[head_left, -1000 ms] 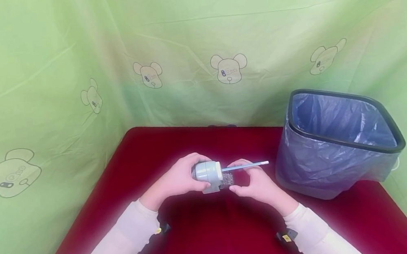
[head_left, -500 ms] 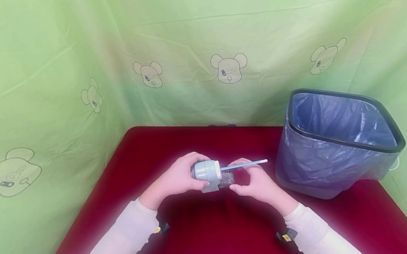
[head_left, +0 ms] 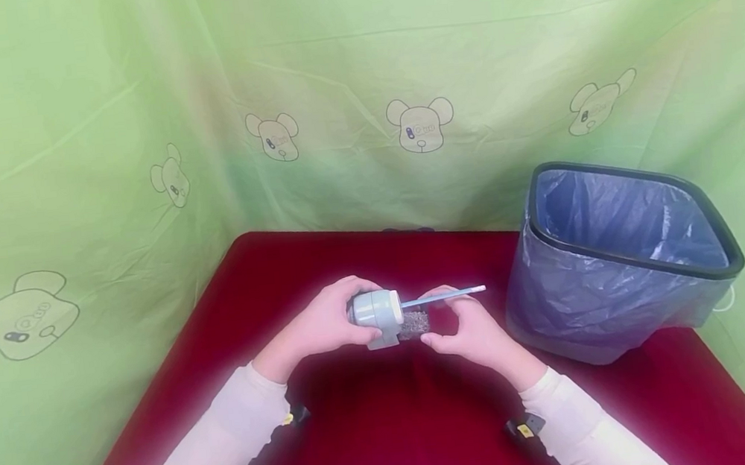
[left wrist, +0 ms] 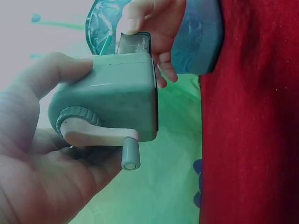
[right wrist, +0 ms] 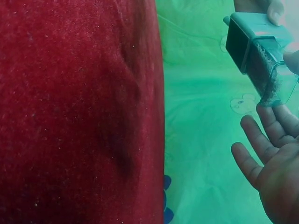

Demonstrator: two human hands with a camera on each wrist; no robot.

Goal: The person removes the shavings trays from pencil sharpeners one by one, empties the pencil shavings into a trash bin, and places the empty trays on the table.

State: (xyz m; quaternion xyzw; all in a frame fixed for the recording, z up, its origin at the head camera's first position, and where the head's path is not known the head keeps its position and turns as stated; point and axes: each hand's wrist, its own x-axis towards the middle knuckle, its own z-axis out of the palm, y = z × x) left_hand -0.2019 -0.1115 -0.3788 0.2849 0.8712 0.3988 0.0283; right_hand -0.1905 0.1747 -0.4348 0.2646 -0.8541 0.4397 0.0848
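Red table [head_left: 462, 254], green curtain [head_left: 343, 63] at twelve o'clock. Mid-air, the left hand [head_left: 327, 321] grips the sharpener [head_left: 375, 309], pencil [head_left: 446, 296] sticking out towards three; the right hand [head_left: 480, 338] pinches its drawer [head_left: 414, 325], partly open. Best, I'd say, to ease that out level: it holds shavings [right wrist: 272, 89]. At two stands the lined bin [head_left: 575, 303], its bottom hidden.

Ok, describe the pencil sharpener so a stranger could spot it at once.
On the red table, find the plastic-lined bin, then look left of it. There the left hand grips the pencil sharpener, a gray-blue block. A crank and a see-through drawer of shavings set it apart from the thin pencil sticking out of it.
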